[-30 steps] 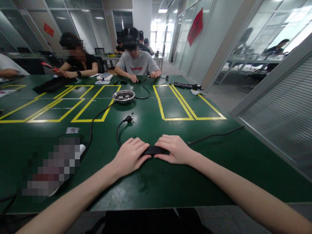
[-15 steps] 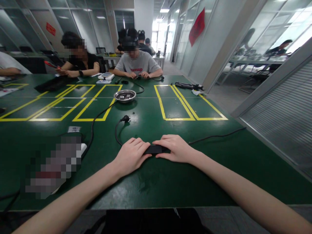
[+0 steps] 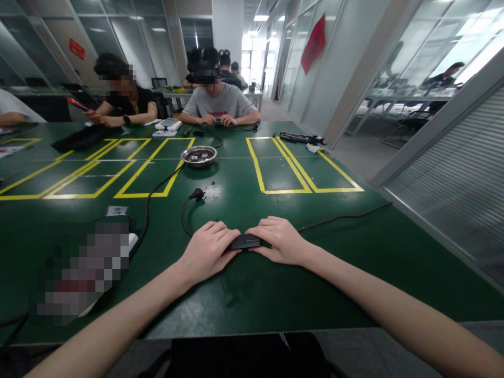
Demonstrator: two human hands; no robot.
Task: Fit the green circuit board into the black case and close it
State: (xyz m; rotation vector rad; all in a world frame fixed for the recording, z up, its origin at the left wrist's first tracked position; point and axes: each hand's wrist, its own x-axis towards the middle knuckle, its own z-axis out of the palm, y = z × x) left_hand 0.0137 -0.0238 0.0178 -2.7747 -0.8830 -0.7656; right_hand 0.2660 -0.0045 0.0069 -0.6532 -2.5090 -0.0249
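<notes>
Where the green table (image 3: 244,294) runs toward the viewer from the metal bowl (image 3: 199,155), both hands close over a flat black adapter (image 3: 244,241); the left hand (image 3: 208,251) covers its left end, fingers (image 3: 220,231) held together and bent down over the far edge, thumb tucked along the near edge; the right hand (image 3: 279,244) covers the right end the same way, fingers (image 3: 263,228) side by side and curled narrow, thumb on the near side; only the middle stretch of the adapter shows between the two sets of fingertips. The adapter lies flat, its long axis crosswise, left to right, parallel to the table's near edge, both ends hidden under the palms; it sits nearer the viewer than the bowl and slightly to the bowl's right. A black cable (image 3: 182,216) loops out from under the left hand toward the bowl and ends in a plug (image 3: 197,195) lying short of it; a thinner cable (image 3: 338,218) leaves from under the right hand, trailing off to the bowl's right, well apart from it.
</notes>
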